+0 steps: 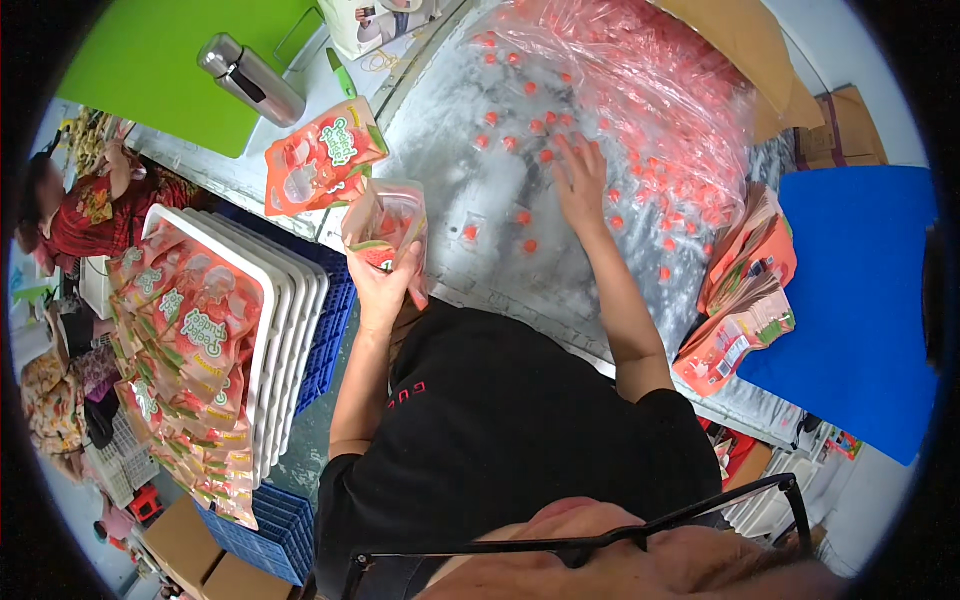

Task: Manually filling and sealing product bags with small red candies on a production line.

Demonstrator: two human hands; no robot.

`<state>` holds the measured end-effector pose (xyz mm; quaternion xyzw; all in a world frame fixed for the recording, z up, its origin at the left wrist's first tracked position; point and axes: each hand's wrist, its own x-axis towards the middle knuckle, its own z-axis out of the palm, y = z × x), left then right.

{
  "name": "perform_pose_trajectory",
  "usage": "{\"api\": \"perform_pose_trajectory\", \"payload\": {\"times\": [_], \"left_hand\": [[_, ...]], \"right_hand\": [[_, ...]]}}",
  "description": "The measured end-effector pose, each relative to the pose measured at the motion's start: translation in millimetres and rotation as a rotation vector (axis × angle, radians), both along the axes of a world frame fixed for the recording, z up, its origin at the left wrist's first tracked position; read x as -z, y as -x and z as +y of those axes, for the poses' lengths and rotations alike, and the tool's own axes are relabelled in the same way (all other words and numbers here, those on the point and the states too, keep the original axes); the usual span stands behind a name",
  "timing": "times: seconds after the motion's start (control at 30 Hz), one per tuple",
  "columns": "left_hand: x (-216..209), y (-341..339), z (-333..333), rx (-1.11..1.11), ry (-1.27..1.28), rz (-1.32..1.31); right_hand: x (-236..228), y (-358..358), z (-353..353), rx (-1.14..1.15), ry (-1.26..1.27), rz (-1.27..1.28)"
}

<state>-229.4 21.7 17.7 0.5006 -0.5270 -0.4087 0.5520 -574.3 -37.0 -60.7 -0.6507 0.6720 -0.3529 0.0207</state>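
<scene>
My left hand (382,288) is closed round the lower part of a stand-up candy pouch (403,205). The pouch's mouth gapes upward, showing a pale inside; how much it contains is hard to make out. Over the metal-topped table (440,130) reaches my right hand (580,185), its fingers stretched out and apart. Close to those fingertips lies a small red candy (546,156) in a clear wrapper, among several others scattered around. Flat on the table beyond my left hand rests another red and green pouch (325,158).
A large clear bag (640,60) of wrapped candies spills across the far right. Flat pouches (745,290) are stacked at right beside a blue board (850,290). On the left, white trays (262,330) hold filled-looking pouches (200,320). A steel flask (252,80) and green-handled knife (341,75) occupy the far left.
</scene>
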Motion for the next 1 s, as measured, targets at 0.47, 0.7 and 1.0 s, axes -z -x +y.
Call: {"api": "perform_pose_trajectory", "payload": {"times": [0.47, 0.7, 1.0], "left_hand": [[4, -3, 0, -0.025, -0.014, -0.031], [2, -1, 1, -0.001, -0.038, -0.012], [1, -2, 2, 0.007, -0.022, 0.000]], "right_hand": [[0, -19, -3, -0.383, -0.117, 0.213], [-14, 5, 24, -0.211, 0.008, -0.487], [-19, -19, 15, -0.257, -0.030, 0.231]]}}
